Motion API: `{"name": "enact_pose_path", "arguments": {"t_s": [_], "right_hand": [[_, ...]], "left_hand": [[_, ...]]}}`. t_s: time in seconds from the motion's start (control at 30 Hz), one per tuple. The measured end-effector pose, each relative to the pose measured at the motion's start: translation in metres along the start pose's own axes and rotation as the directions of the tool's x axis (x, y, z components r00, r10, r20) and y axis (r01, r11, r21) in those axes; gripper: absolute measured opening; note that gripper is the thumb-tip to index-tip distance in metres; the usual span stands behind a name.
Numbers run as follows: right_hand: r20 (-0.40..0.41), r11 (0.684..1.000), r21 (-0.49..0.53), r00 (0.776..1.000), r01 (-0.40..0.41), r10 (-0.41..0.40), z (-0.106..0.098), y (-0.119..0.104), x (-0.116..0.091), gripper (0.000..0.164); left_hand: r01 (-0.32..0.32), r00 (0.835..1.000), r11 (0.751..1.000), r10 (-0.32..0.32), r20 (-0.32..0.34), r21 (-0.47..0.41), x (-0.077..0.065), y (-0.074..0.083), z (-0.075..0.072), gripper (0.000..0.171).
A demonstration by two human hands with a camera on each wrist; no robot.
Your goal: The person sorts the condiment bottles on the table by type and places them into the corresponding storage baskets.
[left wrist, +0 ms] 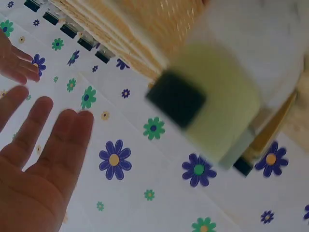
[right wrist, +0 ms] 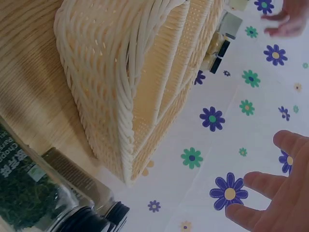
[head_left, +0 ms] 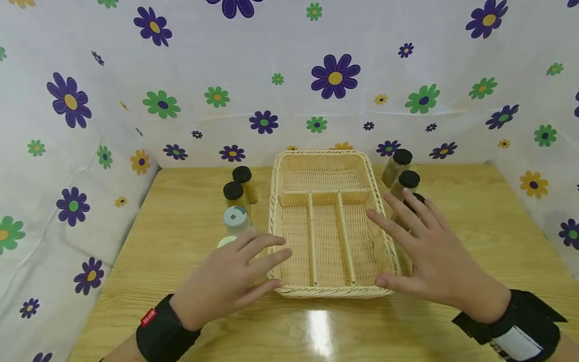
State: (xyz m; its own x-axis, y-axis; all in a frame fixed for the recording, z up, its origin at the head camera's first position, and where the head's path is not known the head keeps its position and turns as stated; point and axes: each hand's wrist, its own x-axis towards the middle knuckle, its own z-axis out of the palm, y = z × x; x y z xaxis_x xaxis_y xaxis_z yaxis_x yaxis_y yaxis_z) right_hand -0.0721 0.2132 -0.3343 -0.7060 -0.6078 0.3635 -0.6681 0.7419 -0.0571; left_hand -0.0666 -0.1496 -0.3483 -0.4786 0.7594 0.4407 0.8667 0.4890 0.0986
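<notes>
A woven basket [head_left: 334, 292], split into one wide compartment at the back and three long ones in front, sits on the table. My left hand [head_left: 232, 276] hovers over its front left edge, fingers spread and holding nothing. Above the right rim is my right hand [head_left: 434, 259], also empty, with fingers apart. Left of the basket stand two black-lidded jars [head_left: 233, 191], a container with a pale grey lid [head_left: 236, 217] and one with a pale green lid [head_left: 226, 241], partly hidden by my left hand. Black-lidded jars [head_left: 409, 180] line the right side, some behind my right hand.
The wooden table [head_left: 181, 211] meets a white flowered cloth [head_left: 289, 60] at the back and sides. In the right wrist view, a jar of dried green herbs [right wrist: 34, 193] stands close beside the basket wall. Black bands [head_left: 167, 329] wrap both wrists.
</notes>
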Motion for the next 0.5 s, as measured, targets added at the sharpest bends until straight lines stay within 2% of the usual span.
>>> {"name": "enact_pose_path", "arguments": {"t_s": [0.17, 0.5], "right_hand": [[0.018, 0.999, 0.011, 0.999, -0.041, 0.04, -0.002, 0.003, -0.009, 0.094], [0.068, 0.988, 0.01, 0.986, -0.155, 0.154, -0.007, 0.017, -0.029, 0.085]], "left_hand": [[0.001, 1.0, 0.997, -0.002, -0.019, -0.079, -0.015, 0.012, 0.02, 0.04], [0.056, 0.998, 0.988, -0.061, -0.03, -0.142, -0.028, 0.015, 0.045, 0.036]]}}
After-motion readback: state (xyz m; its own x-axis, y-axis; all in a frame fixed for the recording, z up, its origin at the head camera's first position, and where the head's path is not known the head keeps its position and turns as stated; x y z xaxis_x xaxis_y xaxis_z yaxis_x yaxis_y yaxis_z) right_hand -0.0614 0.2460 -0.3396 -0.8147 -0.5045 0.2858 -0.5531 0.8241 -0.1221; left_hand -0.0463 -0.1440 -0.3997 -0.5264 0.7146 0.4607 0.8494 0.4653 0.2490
